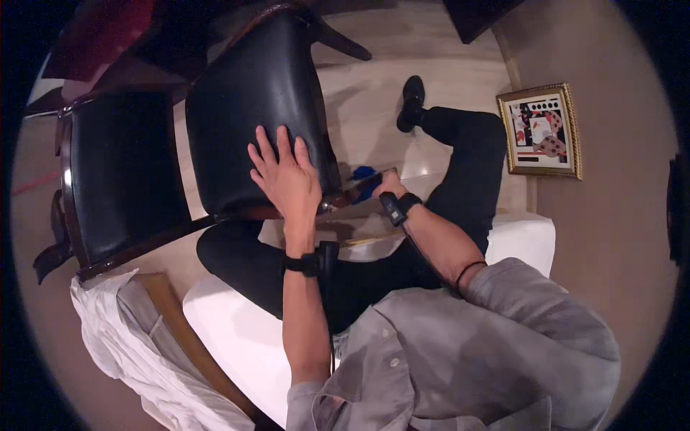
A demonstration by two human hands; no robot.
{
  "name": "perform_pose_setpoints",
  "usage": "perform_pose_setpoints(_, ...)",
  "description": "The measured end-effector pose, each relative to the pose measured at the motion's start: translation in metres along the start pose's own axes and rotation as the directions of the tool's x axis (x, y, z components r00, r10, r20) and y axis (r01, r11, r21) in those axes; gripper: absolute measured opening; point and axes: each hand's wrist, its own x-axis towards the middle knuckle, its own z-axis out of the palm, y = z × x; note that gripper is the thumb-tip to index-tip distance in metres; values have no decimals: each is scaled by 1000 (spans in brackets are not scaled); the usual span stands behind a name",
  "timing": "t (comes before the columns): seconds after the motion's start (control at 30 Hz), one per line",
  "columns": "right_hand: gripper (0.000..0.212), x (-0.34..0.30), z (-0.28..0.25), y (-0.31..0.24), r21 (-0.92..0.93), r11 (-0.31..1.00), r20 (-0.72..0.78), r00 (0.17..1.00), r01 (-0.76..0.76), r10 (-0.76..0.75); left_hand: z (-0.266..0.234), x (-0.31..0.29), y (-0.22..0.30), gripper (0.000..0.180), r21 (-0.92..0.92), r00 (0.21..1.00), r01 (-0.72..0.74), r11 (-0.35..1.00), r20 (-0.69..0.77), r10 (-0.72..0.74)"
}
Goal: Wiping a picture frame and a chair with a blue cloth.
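A dark wooden chair with a black padded seat (pixel 248 93) is tipped in front of me. My left hand (pixel 287 179) lies flat on that seat near its right edge, fingers spread. From the seat's near right corner a dark wooden chair leg (pixel 352 195) juts out to the right. Around the end of this leg my right hand (pixel 389 184) is closed, its fingers partly hidden. A crumpled blue thing, seemingly a cloth (pixel 364 173), shows on both sides of the leg beside the right hand; whether the fingers also grip it is unclear.
Another black-seated chair (pixel 129 172) stands close on the left. White fabric (pixel 136 352) hangs over a wooden edge at lower left. I sit on a white padded seat (pixel 521 244). A gold-framed picture (pixel 540 131) leans at the right wall. Dark furniture (pixel 478 16) stands far off.
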Motion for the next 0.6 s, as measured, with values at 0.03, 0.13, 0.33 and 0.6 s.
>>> perform_pose_setpoints(0.03,42,23,6,30,6,1000,-6,1000,-6,6,0,3,5,42,-31,1000,0,1000,17,1)
perform_pose_setpoints(0.13,32,76,3,147,208,966,-122,976,-153,181,6,8,24,42,-74,999,-20,997,40,23)
perform_pose_setpoints(0.33,46,56,22,29,841,-540,403,639,23,656,-5,1,-4,39,41,999,-15,999,31,14)
perform_pose_setpoints(0.6,61,69,49,75,748,-532,633,667,-397,392,20,13,43,39,-35,996,-75,997,36,76)
